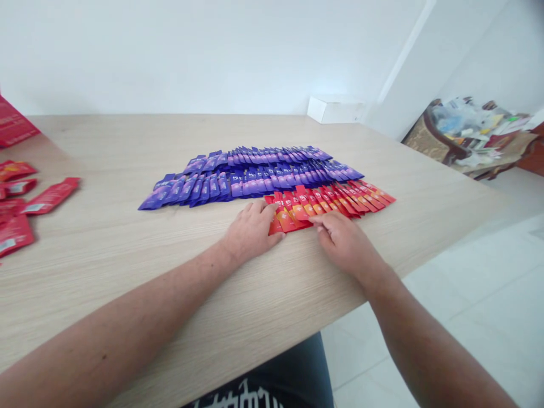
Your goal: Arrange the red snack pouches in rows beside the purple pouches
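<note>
- Plain white wall (204,56) at twelve o'clock, running to a pale slanting edge (406,51) between one and two.
- Light wood-grain table (127,147), stretching from nine o'clock to three.
- Dark-framed chair (427,139) just past two, heaped with clear plastic bags (457,116).
- Glossy, pale tiled floor (476,289) at four, catching soft light.

The bare left forearm (144,309) slants inward, its left hand (254,229) palm down, thumb apart. The right hand (346,243) points its index finger inward, wrist raised by the bare right forearm (425,331).
</note>
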Action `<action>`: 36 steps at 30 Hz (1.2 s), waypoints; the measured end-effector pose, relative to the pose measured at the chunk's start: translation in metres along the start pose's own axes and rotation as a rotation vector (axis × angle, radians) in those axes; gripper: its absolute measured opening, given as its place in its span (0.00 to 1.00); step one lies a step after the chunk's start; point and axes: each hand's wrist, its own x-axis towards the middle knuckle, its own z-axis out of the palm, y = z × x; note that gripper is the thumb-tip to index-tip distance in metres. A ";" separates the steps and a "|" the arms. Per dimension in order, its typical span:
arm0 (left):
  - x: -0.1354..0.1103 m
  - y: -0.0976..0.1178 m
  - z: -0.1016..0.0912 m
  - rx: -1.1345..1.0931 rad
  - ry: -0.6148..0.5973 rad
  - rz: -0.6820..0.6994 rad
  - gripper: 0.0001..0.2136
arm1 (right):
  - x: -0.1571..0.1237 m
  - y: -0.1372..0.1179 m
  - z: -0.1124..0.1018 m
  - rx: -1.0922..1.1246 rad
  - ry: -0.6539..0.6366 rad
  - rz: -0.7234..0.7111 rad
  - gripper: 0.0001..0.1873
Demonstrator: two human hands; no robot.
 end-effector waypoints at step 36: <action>0.004 0.014 0.013 0.066 0.095 -0.078 0.36 | 0.013 -0.008 0.018 -0.276 -0.092 -0.102 0.20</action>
